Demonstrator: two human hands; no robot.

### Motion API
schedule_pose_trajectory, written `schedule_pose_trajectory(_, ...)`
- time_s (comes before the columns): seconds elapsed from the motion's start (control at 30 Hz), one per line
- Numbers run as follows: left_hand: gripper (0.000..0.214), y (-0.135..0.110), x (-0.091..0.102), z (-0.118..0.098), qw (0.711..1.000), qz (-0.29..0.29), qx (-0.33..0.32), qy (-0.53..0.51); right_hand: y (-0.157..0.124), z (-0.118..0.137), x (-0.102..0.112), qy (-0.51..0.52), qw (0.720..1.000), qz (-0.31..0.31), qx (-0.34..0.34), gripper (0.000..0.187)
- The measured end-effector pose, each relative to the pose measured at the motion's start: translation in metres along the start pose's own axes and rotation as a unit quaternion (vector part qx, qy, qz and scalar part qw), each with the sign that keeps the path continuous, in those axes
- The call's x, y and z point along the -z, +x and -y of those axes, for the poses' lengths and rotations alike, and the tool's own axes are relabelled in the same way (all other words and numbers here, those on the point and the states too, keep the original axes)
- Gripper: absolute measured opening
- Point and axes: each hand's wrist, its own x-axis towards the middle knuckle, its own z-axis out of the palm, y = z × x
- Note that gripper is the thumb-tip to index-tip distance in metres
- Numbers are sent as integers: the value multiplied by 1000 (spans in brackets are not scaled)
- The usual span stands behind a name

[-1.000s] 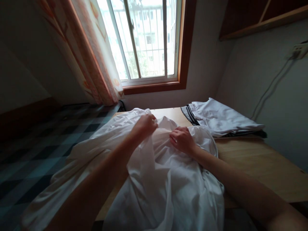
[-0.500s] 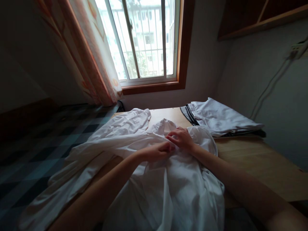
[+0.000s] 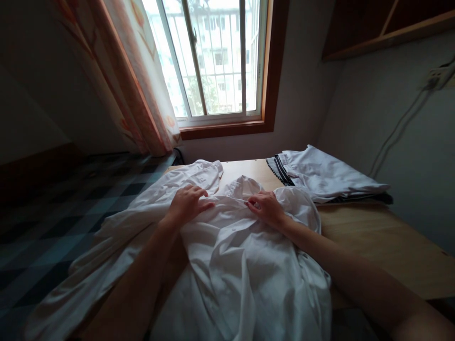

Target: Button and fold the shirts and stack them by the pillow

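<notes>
A white button-up shirt (image 3: 241,255) lies rumpled across the wooden table, its lower part hanging toward me and its sleeves spread to the sides. The collar (image 3: 243,185) points to the window. My right hand (image 3: 267,208) pinches the cloth just below the collar between thumb and fingertips. Over the left shoulder area of the shirt, my left hand (image 3: 188,203) is open, thumb and fingers apart; whether it touches the cloth I cannot tell. Small buttons show on the front below my hands.
Folded white and dark clothes (image 3: 323,175) with a striped edge lie at the table's (image 3: 377,241) back right. A bed with a checked cover (image 3: 88,199) adjoins on the left. Behind are a window (image 3: 220,61) and a curtain (image 3: 131,85); a shelf (image 3: 391,38) hangs at upper right.
My left hand has let go of the cloth near my right hand and moved left, its fingers opening. My right hand stays almost in place; the shirt front lies flatter.
</notes>
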Motion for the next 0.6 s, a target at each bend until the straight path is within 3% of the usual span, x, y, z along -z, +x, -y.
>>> schedule_pose_trajectory(0.13,37,-5,-3,1,999,9,13,46,-1,0,1,-8,1000,-30,-6,14)
schedule_pose_trajectory(0.3,42,2,-1,1,984,-59,165,38,-1,-1,4,-58,994,-66,-58,17)
schedule_pose_trajectory(0.4,44,10,1,9,971,-84,223,36,-1,-2,3,-55,993,-92,-51,15)
schedule_pose_trajectory(0.6,47,45,5,32,959,-31,282,24,1,-7,0,-40,990,-126,-50,15)
